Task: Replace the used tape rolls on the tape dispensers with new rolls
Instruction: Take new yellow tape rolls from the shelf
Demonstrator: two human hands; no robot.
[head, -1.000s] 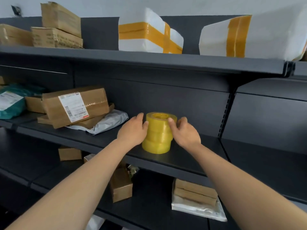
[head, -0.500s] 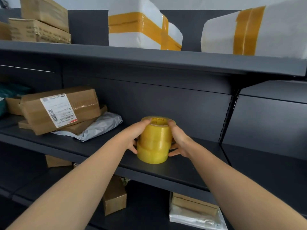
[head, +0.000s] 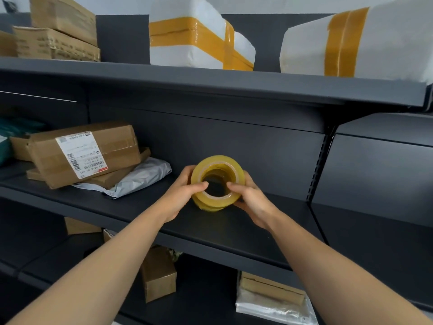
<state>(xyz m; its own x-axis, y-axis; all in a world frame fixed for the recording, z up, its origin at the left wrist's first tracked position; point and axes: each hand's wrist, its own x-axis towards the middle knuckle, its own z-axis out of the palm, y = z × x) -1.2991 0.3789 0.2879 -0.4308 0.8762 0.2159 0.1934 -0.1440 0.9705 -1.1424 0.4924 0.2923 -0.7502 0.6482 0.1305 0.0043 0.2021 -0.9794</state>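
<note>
Two hands, the left hand (head: 181, 199) and the right hand (head: 254, 201), clasp a tilted stack of yellow translucent tape rolls (head: 218, 161) from either side at the dark grey metal shelf (head: 234, 227). A labelled brown cardboard box (head: 112, 148) lies farther left on it.

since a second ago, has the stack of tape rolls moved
Yes. The stack of tape rolls stood upright on the shelf; now the left hand and right hand hold it tipped toward the camera, hole facing out.

Even, soft indoor light; faint shadows under shelf (head: 210, 90); wide-angle bending at edges; slight overall softness.
</note>
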